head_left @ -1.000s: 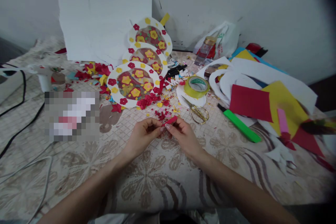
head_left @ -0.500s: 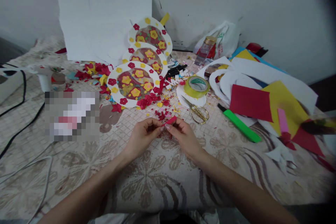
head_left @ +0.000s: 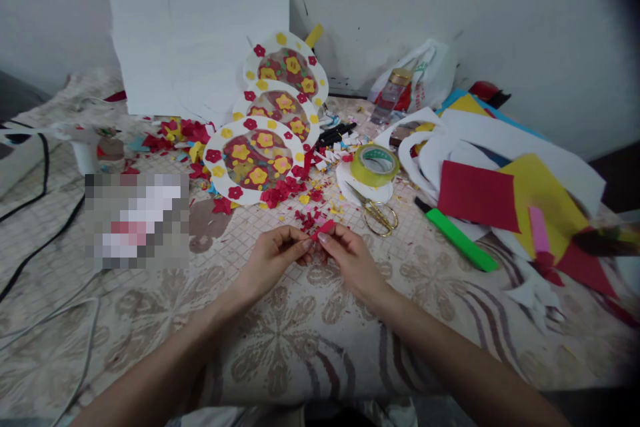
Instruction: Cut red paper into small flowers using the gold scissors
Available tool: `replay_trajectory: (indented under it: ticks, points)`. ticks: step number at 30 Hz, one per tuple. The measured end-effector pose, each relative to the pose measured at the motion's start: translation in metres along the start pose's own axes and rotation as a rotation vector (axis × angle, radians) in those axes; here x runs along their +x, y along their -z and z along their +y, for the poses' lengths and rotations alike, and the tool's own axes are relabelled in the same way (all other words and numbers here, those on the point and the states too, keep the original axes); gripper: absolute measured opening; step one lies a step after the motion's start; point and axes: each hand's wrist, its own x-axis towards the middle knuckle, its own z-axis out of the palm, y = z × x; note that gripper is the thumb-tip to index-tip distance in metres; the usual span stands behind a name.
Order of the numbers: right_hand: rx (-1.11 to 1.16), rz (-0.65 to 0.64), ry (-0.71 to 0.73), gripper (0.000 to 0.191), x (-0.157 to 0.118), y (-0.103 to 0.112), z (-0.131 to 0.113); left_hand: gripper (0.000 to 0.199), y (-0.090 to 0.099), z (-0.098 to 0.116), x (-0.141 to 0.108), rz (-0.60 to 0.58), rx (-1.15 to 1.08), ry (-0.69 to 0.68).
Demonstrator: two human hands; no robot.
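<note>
A small folded piece of red paper (head_left: 323, 229) is pinched between both hands near the middle of the view. My left hand (head_left: 281, 252) grips its left end with thumb and fingertips, and my right hand (head_left: 351, 255) holds its right side. Just beyond the fingers lie red paper scraps (head_left: 309, 217). Gold-handled scissors (head_left: 379, 215) rest to the right, beside a yellow tape roll (head_left: 375, 165). Behind the hands stand white oval frames (head_left: 214, 177) decorated with red and yellow paper flowers.
A green cutter (head_left: 460, 238), a red sheet (head_left: 479, 196) and a yellow sheet (head_left: 543, 193) lie at right among white cut paper. A bottle (head_left: 390, 99) stands at the back by a plastic bag (head_left: 436, 73). Cables (head_left: 47, 253) cross the left side.
The red paper has shifted and turned slightly between the fingertips, and less of it shows. The right thumb has moved up a little over it.
</note>
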Motion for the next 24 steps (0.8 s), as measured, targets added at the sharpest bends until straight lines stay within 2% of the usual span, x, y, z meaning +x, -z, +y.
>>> replay_trajectory:
  ticks: [12, 19, 24]
  points:
    - [-0.203, -0.035, 0.029, 0.017, -0.0005, 0.0031, -0.0086, 0.017, 0.0006, -0.0016, 0.0005, 0.022, 0.024, 0.002]
    - [-0.177, -0.043, 0.009, 0.016, 0.0011, 0.0026, -0.0098, 0.017, 0.0018, -0.0025, 0.0013, -0.006, 0.029, 0.004]
    - [-0.248, -0.039, 0.034, 0.012, 0.0017, 0.0054, -0.0063, 0.017, 0.0011, -0.0019, 0.0012, 0.011, 0.062, -0.013]
